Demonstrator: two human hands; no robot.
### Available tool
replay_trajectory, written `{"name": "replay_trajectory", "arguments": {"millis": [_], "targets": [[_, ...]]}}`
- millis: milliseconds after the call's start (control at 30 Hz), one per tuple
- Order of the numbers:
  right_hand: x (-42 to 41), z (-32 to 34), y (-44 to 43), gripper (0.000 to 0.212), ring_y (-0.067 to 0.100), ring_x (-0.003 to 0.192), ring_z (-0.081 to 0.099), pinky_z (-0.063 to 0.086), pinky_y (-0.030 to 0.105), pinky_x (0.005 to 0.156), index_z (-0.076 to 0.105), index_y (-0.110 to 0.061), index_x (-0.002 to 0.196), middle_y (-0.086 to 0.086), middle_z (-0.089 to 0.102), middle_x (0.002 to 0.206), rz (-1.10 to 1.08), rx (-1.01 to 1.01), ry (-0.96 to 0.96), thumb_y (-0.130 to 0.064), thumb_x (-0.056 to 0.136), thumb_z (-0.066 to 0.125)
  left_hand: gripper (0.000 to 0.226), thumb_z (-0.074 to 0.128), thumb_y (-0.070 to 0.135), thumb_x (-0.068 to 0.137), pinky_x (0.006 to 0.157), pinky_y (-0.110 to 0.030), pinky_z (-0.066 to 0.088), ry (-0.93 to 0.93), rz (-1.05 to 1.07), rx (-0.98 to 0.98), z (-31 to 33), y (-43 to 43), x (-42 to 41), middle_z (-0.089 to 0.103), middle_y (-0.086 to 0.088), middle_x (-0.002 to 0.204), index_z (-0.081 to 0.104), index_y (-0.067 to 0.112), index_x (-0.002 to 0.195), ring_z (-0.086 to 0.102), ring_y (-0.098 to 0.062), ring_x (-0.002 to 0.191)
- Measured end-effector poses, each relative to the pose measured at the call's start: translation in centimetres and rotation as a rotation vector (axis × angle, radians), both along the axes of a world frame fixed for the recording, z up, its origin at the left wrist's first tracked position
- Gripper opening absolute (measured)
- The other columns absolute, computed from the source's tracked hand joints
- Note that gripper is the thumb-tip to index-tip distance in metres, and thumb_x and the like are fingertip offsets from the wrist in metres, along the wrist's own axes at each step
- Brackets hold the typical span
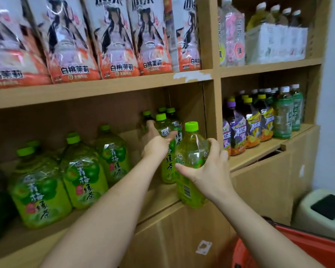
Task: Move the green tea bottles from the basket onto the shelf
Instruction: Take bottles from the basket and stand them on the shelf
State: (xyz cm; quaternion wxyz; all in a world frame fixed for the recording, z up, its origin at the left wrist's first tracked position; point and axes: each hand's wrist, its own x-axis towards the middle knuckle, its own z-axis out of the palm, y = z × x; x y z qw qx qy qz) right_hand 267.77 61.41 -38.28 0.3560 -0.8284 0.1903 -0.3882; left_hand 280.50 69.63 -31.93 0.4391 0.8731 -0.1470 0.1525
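My right hand (207, 169) grips a green tea bottle (191, 151) with a lime cap, held at the front edge of the wooden shelf (161, 198). My left hand (157, 144) reaches deeper into the same shelf bay and wraps around a second green tea bottle (167, 151) that stands on the board. A few more small green tea bottles (170, 115) stand behind it at the back. The red basket (306, 246) shows at the bottom right, below my right forearm; its inside is hidden.
Large green plum tea bottles (81, 171) fill the left of the bay. Orange-and-white packs (114, 39) sit on the shelf above. Purple and yellow drink bottles (255, 120) stand in the right bay. A beige bin (323, 211) stands by the wall.
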Motion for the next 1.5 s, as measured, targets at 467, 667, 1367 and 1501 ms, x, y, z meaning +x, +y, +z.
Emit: {"name": "replay_trajectory", "arguments": {"millis": [467, 667, 1367, 1501], "targets": [[0.4, -1.1, 0.2, 0.129, 0.023, 0.104, 0.061, 0.054, 0.049, 0.083, 0.006, -0.055, 0.136, -0.002, 0.057, 0.12, 0.425, -0.053, 0.104, -0.069, 0.032, 0.08, 0.097, 0.08, 0.038, 0.069, 0.099, -0.021, 0.036, -0.262, -0.45, 0.006, -5.1, 7.0, -7.3, 0.037, 0.015, 0.141, 0.015, 0.054, 0.139, 0.042, -0.002, 0.123], [2.3, -2.0, 3.7, 0.126, 0.023, 0.112, 0.057, 0.051, 0.047, 0.089, 0.0, -0.052, 0.141, 0.002, 0.053, 0.126, 0.434, -0.094, 0.08, -0.052, 0.049, 0.086, 0.089, 0.072, 0.048, 0.074, 0.097, -0.033, 0.045, -0.396, -0.272, 0.243, -4.9, 11.0, -5.9, 0.045, 0.007, 0.134, 0.012, 0.061, 0.138, 0.048, -0.013, 0.119], [9.4, -2.1, 9.5, 0.09, 0.022, 0.12, 0.054, 0.043, 0.034, 0.103, 0.005, -0.034, 0.149, 0.003, 0.055, 0.133, 0.61, -0.106, 0.23, -0.02, 0.084, 0.065, 0.096, 0.065, 0.057, 0.077, 0.113, -0.052, -0.011, -0.42, 0.305, 0.933, -4.1, 14.8, 1.6, 0.02, -0.015, 0.153, 0.003, 0.033, 0.146, 0.022, -0.028, 0.143], [7.0, -2.2, 6.9, 0.043, 0.017, 0.088, 0.055, 0.051, 0.035, 0.078, 0.049, -0.02, 0.123, 0.001, 0.05, 0.107, 0.194, -0.09, -0.223, -0.019, 0.084, 0.067, 0.097, 0.063, 0.056, 0.079, 0.113, -0.055, -0.008, -0.438, 0.312, 0.936, -4.0, 14.3, 1.8, 0.026, -0.018, 0.148, -0.005, 0.041, 0.147, 0.025, -0.031, 0.141]]}}
